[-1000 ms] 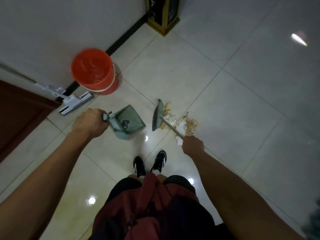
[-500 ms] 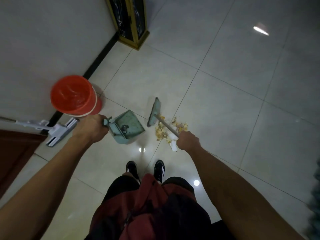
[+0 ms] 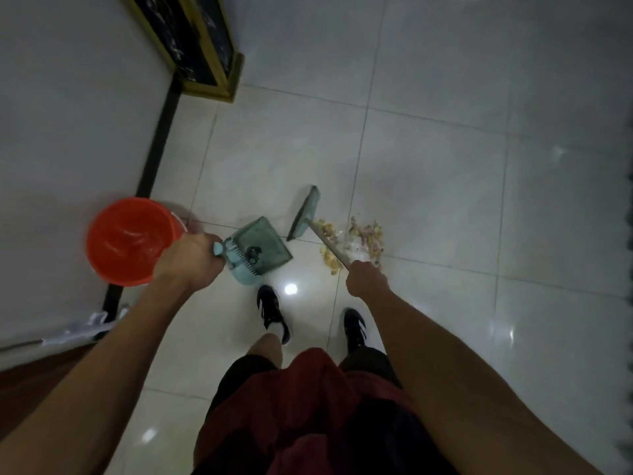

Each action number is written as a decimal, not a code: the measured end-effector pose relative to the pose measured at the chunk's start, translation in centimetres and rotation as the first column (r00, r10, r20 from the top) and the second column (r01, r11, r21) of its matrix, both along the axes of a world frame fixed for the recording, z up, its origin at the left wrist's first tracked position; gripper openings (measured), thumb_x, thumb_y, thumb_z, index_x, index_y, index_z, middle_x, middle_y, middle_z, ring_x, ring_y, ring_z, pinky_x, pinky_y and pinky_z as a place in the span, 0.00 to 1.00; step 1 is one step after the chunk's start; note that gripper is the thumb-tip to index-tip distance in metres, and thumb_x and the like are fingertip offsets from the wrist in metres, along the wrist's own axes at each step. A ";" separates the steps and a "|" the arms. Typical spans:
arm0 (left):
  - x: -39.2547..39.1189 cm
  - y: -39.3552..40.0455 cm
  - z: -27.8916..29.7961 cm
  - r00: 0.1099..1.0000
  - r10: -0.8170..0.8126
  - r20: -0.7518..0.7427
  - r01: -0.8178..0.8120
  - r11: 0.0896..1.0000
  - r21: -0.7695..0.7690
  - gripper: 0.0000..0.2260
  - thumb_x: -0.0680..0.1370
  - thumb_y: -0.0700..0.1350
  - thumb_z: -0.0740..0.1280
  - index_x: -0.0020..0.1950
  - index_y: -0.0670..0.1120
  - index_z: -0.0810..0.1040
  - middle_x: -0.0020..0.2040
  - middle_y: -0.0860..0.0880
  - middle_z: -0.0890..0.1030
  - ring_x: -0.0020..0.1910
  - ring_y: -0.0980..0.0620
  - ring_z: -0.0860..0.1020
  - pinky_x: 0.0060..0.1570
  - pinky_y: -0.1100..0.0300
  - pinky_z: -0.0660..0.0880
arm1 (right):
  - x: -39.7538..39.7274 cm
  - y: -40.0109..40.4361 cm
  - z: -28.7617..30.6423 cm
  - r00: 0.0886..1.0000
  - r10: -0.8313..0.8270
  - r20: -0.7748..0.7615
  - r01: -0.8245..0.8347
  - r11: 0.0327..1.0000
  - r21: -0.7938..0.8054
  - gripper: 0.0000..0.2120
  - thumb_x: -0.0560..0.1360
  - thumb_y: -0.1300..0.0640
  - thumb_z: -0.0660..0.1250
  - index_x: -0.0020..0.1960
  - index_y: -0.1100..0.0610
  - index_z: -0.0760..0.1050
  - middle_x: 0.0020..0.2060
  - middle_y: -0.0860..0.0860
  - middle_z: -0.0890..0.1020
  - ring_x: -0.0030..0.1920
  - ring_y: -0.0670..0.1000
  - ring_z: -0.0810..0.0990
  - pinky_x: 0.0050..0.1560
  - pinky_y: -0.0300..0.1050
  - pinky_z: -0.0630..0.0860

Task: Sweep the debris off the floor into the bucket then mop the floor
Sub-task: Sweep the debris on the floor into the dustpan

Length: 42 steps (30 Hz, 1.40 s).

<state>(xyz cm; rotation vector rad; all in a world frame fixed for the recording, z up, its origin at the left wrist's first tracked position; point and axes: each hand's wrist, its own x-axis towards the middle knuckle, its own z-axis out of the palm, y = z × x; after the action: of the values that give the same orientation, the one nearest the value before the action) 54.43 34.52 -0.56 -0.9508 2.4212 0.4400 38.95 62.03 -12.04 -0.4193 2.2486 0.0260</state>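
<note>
My left hand point(image 3: 190, 260) grips the handle of a green dustpan point(image 3: 260, 250) that sits low over the tiled floor. My right hand point(image 3: 365, 278) grips the thin handle of a green broom point(image 3: 306, 213). The broom head stands just right of the dustpan's open side. A pile of yellowish debris with a clear wrapper point(image 3: 356, 240) lies on the floor to the right of the broom handle. An orange bucket point(image 3: 132, 240) lined with a plastic bag stands by the wall, left of my left hand.
A white mop point(image 3: 85, 323) lies along the wall at the lower left, half hidden by my left arm. A dark cabinet with a gold frame point(image 3: 202, 53) stands at the wall farther ahead. My two feet point(image 3: 274, 313) are just behind the dustpan.
The view has swung right and down, so bucket and mop shifted left. The broom head now stands left of the debris, closer to the dustpan. My feet have stepped apart.
</note>
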 end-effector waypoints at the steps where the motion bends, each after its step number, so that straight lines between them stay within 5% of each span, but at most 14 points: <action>1: -0.2 -1.2 -0.5 1.000 -0.026 -0.001 0.026 0.999 0.026 0.06 0.78 0.48 0.65 0.41 0.51 0.77 0.43 0.43 0.83 0.42 0.40 0.81 0.44 0.49 0.81 | 0.8 -0.2 -0.1 0.999 -0.051 -0.007 0.051 0.999 0.014 0.13 0.80 0.59 0.59 0.62 0.59 0.75 0.56 0.55 0.80 0.56 0.56 0.81 0.50 0.49 0.76; 5: -1.4 -4.6 -2.0 0.990 -0.142 -0.010 0.143 0.987 0.076 0.06 0.76 0.47 0.66 0.40 0.53 0.74 0.42 0.42 0.83 0.41 0.40 0.82 0.43 0.48 0.82 | 3.2 0.2 0.0 0.981 -0.182 -0.067 0.185 0.981 0.052 0.14 0.81 0.58 0.57 0.62 0.59 0.75 0.56 0.55 0.81 0.55 0.56 0.81 0.56 0.50 0.76; 12: -3.3 -3.9 -3.1 0.954 -0.301 -0.008 0.301 0.951 0.069 0.08 0.75 0.47 0.67 0.51 0.52 0.82 0.46 0.43 0.82 0.44 0.39 0.82 0.44 0.51 0.81 | 6.4 3.1 1.2 0.946 -0.311 -0.091 0.320 0.941 0.113 0.13 0.80 0.59 0.59 0.61 0.60 0.75 0.53 0.56 0.81 0.53 0.56 0.82 0.47 0.48 0.77; 20: -2.2 -0.4 -3.3 0.910 -0.414 -0.027 0.414 0.910 0.023 0.06 0.75 0.48 0.68 0.51 0.52 0.82 0.47 0.43 0.82 0.45 0.40 0.81 0.41 0.55 0.76 | 10.3 8.1 1.6 0.838 -0.542 -0.066 0.539 0.841 -0.053 0.14 0.77 0.56 0.62 0.60 0.56 0.77 0.46 0.53 0.80 0.42 0.57 0.82 0.48 0.53 0.83; 25: -1.8 1.5 -3.2 0.885 -0.464 -0.027 0.464 0.886 0.008 0.07 0.75 0.48 0.67 0.51 0.52 0.82 0.49 0.42 0.82 0.46 0.40 0.81 0.43 0.55 0.75 | 13.5 8.8 1.4 0.761 -0.631 -0.150 0.617 0.776 -0.129 0.13 0.77 0.57 0.64 0.60 0.57 0.76 0.52 0.55 0.83 0.50 0.58 0.83 0.51 0.49 0.80; 29: -2.0 2.1 -3.1 0.865 -0.501 -0.021 0.501 0.865 0.003 0.07 0.75 0.48 0.68 0.52 0.51 0.82 0.50 0.42 0.83 0.48 0.39 0.81 0.43 0.55 0.75 | 13.4 7.4 1.1 0.477 -0.816 0.327 0.877 0.469 -0.108 0.11 0.75 0.63 0.67 0.56 0.67 0.75 0.42 0.57 0.81 0.33 0.53 0.79 0.30 0.43 0.78; 32: -2.8 1.9 -3.1 0.855 -0.519 -0.016 0.519 0.854 0.019 0.07 0.75 0.48 0.68 0.52 0.51 0.82 0.50 0.42 0.83 0.48 0.39 0.81 0.42 0.55 0.74 | 12.0 6.1 0.9 0.497 -0.813 0.304 0.868 0.468 -0.167 0.08 0.74 0.65 0.65 0.52 0.67 0.77 0.37 0.57 0.80 0.28 0.53 0.76 0.27 0.42 0.75; 36: -3.5 1.2 -3.5 0.849 -0.529 -0.012 0.529 0.848 0.042 0.08 0.75 0.49 0.69 0.53 0.51 0.82 0.50 0.42 0.82 0.48 0.39 0.81 0.43 0.54 0.76 | 11.4 5.3 -0.3 0.518 -0.833 0.196 0.855 0.494 -0.159 0.08 0.75 0.63 0.63 0.53 0.64 0.76 0.44 0.59 0.81 0.34 0.56 0.81 0.27 0.43 0.78; 42: -4.1 0.7 -4.8 0.845 -0.535 -0.009 0.535 0.842 0.075 0.08 0.75 0.50 0.68 0.53 0.51 0.82 0.50 0.43 0.82 0.48 0.39 0.81 0.43 0.54 0.77 | 8.8 5.7 -1.9 0.534 -0.843 0.066 0.841 0.521 -0.144 0.10 0.76 0.63 0.62 0.56 0.64 0.75 0.41 0.54 0.77 0.32 0.53 0.80 0.27 0.43 0.78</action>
<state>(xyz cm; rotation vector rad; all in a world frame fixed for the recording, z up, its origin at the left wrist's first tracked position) 50.30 35.20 -5.31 -0.2094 2.4994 0.3086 47.77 67.77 -13.90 0.6581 2.2408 -0.6762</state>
